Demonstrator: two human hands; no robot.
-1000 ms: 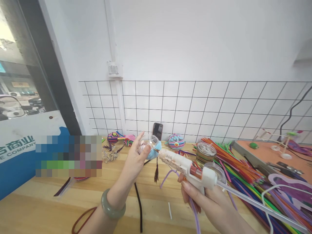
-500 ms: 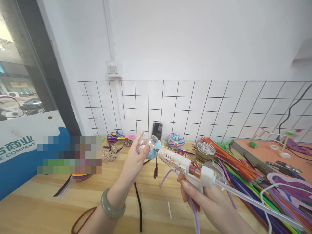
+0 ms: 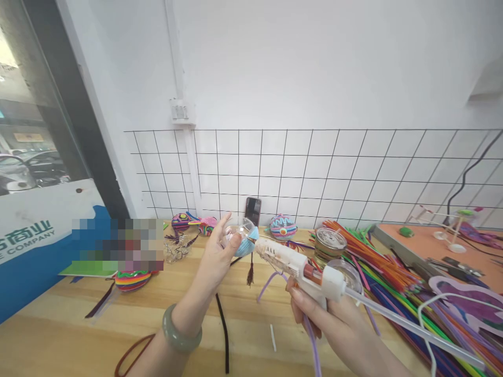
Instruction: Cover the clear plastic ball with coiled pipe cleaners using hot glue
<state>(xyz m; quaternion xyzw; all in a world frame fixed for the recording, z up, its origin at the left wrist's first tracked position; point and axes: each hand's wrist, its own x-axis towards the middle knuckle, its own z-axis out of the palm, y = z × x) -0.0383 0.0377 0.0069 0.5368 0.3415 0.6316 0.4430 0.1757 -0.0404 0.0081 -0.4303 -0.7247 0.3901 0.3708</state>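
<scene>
My left hand [image 3: 220, 248] is closed around a clear plastic ball [image 3: 244, 228] whose lower right part is covered in light blue pipe cleaner [image 3: 247, 246]. A dark tassel [image 3: 250, 273] hangs below the ball. Wrapped about the grip of a white hot glue gun [image 3: 285, 257] is my right hand [image 3: 320, 309]. The gun's nozzle meets the blue part, and a long clear glue stick [image 3: 412, 330] sticks out of its back. A purple pipe cleaner [image 3: 313, 345] trails down by my right fingers; whether they hold it I cannot tell.
Bundles of coloured pipe cleaners [image 3: 393, 267] lie at the right, beside a round clear container [image 3: 330, 244] and an orange board [image 3: 428, 243]. Along the wall stand a phone [image 3: 253, 210] and a striped ball [image 3: 283, 226]. A black strip [image 3: 223, 332] lies in front.
Both hands, the ball and the glue gun keep nearly the same places. The whole view has shifted very slightly.
</scene>
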